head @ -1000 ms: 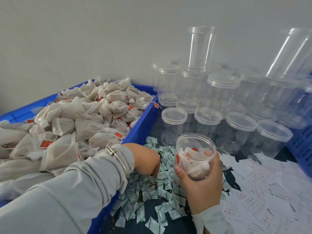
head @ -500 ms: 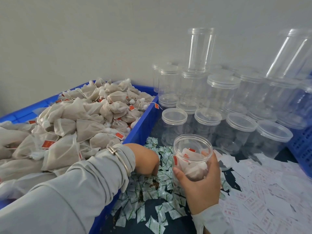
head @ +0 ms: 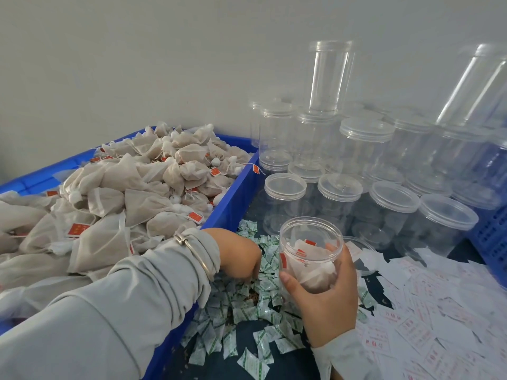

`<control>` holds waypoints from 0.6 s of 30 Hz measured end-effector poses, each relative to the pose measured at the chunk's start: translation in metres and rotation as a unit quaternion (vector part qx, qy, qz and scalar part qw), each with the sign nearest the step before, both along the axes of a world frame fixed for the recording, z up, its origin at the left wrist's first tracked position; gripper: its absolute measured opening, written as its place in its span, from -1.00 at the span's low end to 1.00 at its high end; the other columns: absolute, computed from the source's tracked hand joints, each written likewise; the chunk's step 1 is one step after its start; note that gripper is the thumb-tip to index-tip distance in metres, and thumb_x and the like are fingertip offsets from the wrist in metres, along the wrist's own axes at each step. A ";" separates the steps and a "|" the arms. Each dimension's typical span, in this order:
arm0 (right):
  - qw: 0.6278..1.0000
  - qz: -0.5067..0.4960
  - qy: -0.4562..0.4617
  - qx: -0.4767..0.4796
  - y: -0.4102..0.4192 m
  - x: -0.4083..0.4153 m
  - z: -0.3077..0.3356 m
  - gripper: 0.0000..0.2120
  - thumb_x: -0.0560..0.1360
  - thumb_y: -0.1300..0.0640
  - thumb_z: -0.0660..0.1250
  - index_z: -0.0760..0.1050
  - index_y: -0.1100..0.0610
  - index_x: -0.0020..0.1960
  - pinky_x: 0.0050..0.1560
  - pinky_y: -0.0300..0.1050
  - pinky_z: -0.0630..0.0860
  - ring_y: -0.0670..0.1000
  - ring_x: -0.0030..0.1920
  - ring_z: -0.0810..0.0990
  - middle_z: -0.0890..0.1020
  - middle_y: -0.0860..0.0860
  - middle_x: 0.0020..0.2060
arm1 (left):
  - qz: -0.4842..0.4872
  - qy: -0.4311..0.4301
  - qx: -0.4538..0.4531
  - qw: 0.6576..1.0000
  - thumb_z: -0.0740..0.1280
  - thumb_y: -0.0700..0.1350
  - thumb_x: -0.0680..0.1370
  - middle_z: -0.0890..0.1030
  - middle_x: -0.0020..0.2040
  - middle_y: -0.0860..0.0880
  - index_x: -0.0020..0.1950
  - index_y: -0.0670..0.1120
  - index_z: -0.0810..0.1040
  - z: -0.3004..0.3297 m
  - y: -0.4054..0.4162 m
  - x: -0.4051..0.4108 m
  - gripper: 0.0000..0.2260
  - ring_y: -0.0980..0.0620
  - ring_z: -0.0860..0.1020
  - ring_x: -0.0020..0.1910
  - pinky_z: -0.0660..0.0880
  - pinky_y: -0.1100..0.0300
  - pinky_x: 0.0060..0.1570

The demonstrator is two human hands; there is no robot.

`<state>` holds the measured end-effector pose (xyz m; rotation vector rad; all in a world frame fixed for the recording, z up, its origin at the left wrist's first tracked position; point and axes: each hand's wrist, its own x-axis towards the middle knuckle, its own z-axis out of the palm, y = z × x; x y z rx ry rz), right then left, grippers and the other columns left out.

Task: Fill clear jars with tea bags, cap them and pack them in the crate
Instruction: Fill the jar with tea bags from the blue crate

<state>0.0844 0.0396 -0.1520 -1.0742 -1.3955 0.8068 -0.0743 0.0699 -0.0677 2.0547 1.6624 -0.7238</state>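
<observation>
So the right hand (head: 326,294) is wrapped around the open jar (head: 310,256), thumb on the left side, fingers round the right. The jar's upright, long axis vertical, mouth facing up, with a few tea bags (head: 310,259) in it. The left hand (head: 238,256) is just left of the jar, fingertips curled down into the small green-print sachets (head: 247,311); can't tell if it's actually pinching one. I'd guess the sachet goes up and right into the mouth. The lid (head: 359,253) is just right of the jar, tea bag crate (head: 227,207) far left
</observation>
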 end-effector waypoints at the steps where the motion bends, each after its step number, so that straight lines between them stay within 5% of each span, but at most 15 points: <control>1: 1.000 0.000 0.000 0.000 0.000 0.000 0.000 -0.06 0.12 0.17 0.65 0.29 0.10 0.41 0.26 0.14 0.43 0.05 0.27 0.45 0.48 0.05 0.22 | 0.006 -0.006 0.005 1.000 0.13 -0.25 0.61 0.49 0.30 -0.04 0.35 -0.07 0.47 0.000 0.001 0.000 -0.67 0.01 0.47 0.11 0.38 0.28 -0.07; 3: 1.000 0.001 -0.001 0.001 0.000 0.000 0.000 -0.06 0.12 0.17 0.65 0.29 0.11 0.41 0.26 0.13 0.43 0.05 0.27 0.45 0.47 0.05 0.22 | 0.015 -0.017 0.019 1.000 0.12 -0.27 0.60 0.47 0.28 -0.04 0.32 -0.04 0.46 0.000 0.001 -0.001 -0.67 0.05 0.44 0.00 0.35 0.34 -0.26; 8: 1.000 -0.007 -0.005 0.002 0.000 -0.001 -0.001 -0.06 0.11 0.15 0.66 0.30 0.12 0.40 0.25 0.14 0.44 0.06 0.26 0.45 0.48 0.06 0.22 | -0.011 -0.008 0.002 1.000 0.12 -0.30 0.57 0.30 0.47 -0.05 0.49 0.05 0.25 -0.004 0.002 0.000 -0.49 -0.06 0.38 0.35 0.40 0.10 0.22; 18: 1.000 -0.001 -0.006 0.003 0.000 -0.002 -0.002 -0.03 0.12 0.16 0.65 0.27 0.11 0.43 0.27 0.16 0.42 0.06 0.30 0.43 0.46 0.04 0.25 | -0.054 0.060 -0.036 0.996 0.09 -0.27 0.60 0.21 0.52 -0.07 0.53 -0.04 0.18 -0.010 0.005 0.004 -0.51 -0.10 0.27 0.44 0.25 -0.01 0.40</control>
